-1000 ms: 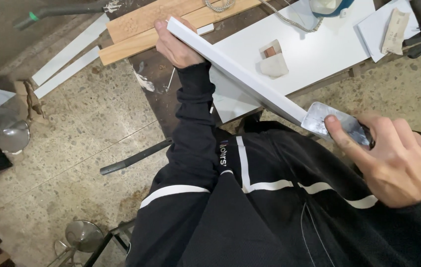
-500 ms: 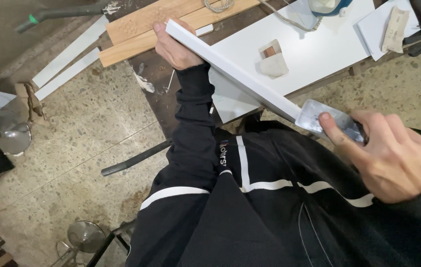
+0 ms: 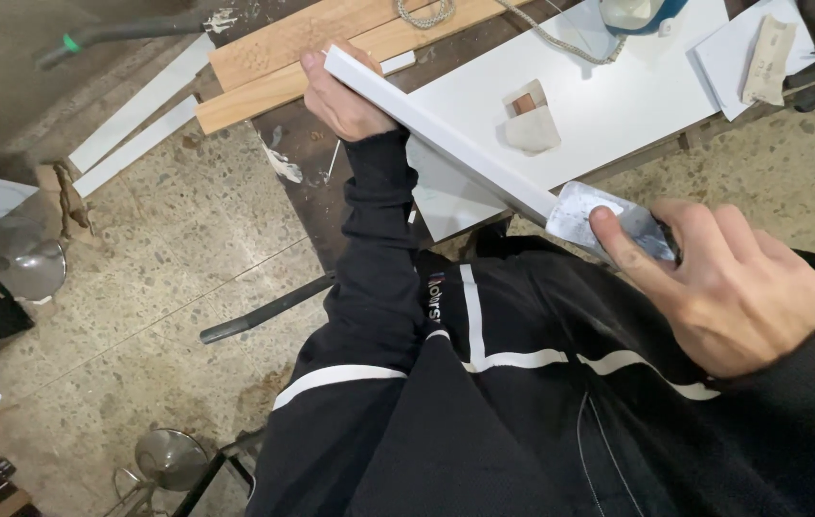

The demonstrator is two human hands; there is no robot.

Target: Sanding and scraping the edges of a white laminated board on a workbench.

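Speckled stone floor (image 3: pixel 168 278) fills the left, and a dark worktop (image 3: pixel 312 144) runs across the top, carrying a big white board (image 3: pixel 618 91) and two pale wooden planks (image 3: pixel 331 48). Now the action: a long white strip (image 3: pixel 446 144) slants from the worktop edge down toward the person's chest, held off the surface. Left hand (image 3: pixel 340 96) is clenched around its far end, steadying it. Right hand (image 3: pixel 733 287) grasps a worn, whitish sanding pad (image 3: pixel 608 220), forefinger pressing it flat onto the strip's near end. Looks like the smoothing step, working this end. A folded scrap of sandpaper (image 3: pixel 530 120) waits on the board. The next stroke would call for even pressure along the edge and a firm left-hand hold.
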